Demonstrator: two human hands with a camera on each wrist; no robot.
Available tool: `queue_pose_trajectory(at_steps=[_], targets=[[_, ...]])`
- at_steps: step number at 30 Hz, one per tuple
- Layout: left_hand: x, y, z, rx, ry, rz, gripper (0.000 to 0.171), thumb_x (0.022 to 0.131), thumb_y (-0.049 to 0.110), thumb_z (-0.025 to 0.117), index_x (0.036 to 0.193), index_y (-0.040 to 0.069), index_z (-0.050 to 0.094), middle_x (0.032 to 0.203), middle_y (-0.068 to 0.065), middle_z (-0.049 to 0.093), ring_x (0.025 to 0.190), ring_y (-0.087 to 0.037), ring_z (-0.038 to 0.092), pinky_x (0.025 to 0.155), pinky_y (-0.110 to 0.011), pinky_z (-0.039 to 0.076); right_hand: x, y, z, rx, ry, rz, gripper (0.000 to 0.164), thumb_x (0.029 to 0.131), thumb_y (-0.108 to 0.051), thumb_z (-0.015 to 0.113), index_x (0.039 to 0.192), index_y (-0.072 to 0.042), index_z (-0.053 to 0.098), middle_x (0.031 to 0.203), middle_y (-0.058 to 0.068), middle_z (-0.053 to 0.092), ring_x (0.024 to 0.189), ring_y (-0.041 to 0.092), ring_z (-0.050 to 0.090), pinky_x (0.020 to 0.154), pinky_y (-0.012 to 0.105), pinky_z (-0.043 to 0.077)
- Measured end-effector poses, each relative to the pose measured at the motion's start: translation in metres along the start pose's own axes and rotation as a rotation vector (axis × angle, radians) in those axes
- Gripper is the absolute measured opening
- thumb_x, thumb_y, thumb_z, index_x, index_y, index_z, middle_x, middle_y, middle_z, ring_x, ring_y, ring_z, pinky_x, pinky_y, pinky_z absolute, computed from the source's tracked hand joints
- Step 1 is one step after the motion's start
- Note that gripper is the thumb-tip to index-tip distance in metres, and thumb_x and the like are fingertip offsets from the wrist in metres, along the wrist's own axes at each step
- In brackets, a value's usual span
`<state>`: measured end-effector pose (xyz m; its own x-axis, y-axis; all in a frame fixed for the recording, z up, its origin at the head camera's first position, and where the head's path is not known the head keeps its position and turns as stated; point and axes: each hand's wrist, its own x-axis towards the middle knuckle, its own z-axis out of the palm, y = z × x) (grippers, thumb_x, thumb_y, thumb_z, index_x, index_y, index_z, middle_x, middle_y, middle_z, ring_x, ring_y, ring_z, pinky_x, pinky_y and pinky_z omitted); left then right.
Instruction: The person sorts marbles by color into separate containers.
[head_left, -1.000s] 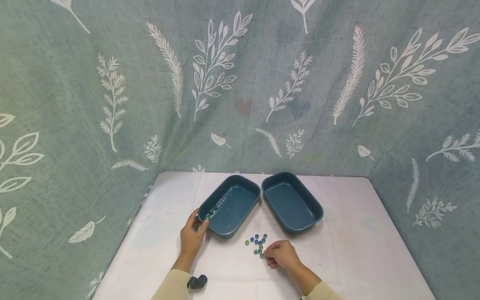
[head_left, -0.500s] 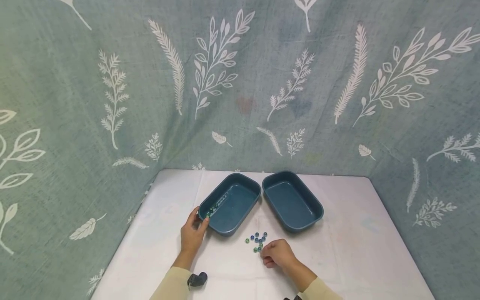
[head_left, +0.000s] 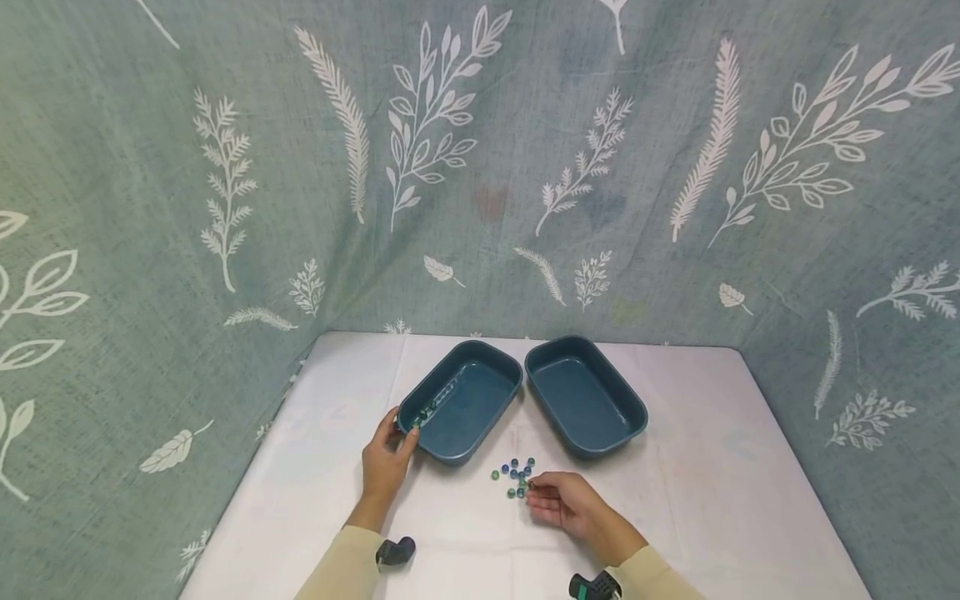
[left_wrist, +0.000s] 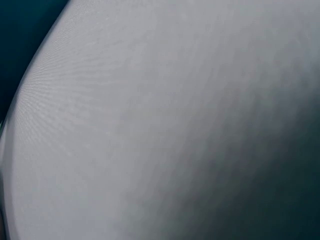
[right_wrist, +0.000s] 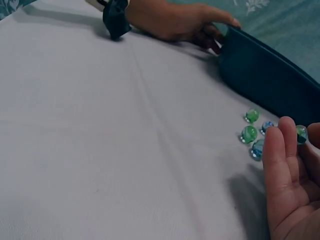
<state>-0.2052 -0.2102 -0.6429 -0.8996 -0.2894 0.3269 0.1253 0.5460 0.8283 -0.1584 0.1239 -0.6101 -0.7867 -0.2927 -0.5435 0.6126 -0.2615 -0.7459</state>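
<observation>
My left hand (head_left: pixel 385 467) grips the near-left corner of the left dark blue tray (head_left: pixel 476 412), thumb over the rim. Several marbles (head_left: pixel 423 414) lie along that tray's left side. In front of the trays, a loose cluster of green and blue marbles (head_left: pixel 513 474) sits on the white cloth. At the cluster's right edge is my right hand (head_left: pixel 572 505), pinching a green marble (right_wrist: pixel 301 134) between thumb and index finger, its other fingers extended. The right wrist view shows green marbles (right_wrist: pixel 248 134) on the cloth just beyond these fingers.
A second dark blue tray (head_left: pixel 585 400) stands to the right, close beside the first at its far end. White cloth (head_left: pixel 712 500) covers the table. A patterned fabric curtain (head_left: pixel 480 167) hangs behind and at both sides.
My right hand took the nearest green marble from the cluster, then lifted it and turned so the fingers show more openly. The left hand keeps its grip on the tray.
</observation>
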Motion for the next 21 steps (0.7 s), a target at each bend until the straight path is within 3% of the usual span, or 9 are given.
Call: queue_pose_trajectory(at_steps=[10,21], targets=[[0.0,-0.002,0.0,-0.02,0.008,0.008,0.057,0.089,0.032,0.073,0.14,0.017,0.051,0.116,-0.014,0.067,0.108,-0.031,0.062,0.102,-0.051,0.04,0.006,-0.016,0.006,0.115,-0.043,-0.012,0.013,0.093,-0.01,0.06,0.095,0.001,0.067,0.081,0.008,0.069,0.073,0.014,0.068,0.075,0.033,0.057],[0.0,-0.007,0.001,-0.02,0.009,0.009,0.057,0.089,0.033,0.073,0.14,0.019,0.051,0.12,-0.012,0.066,0.112,-0.028,0.061,0.102,-0.049,0.041,0.018,-0.045,0.03,0.178,-0.07,-0.071,0.009,0.092,-0.006,0.061,0.089,-0.003,0.068,0.081,0.007,0.07,0.068,0.01,0.067,0.069,0.028,0.058]])
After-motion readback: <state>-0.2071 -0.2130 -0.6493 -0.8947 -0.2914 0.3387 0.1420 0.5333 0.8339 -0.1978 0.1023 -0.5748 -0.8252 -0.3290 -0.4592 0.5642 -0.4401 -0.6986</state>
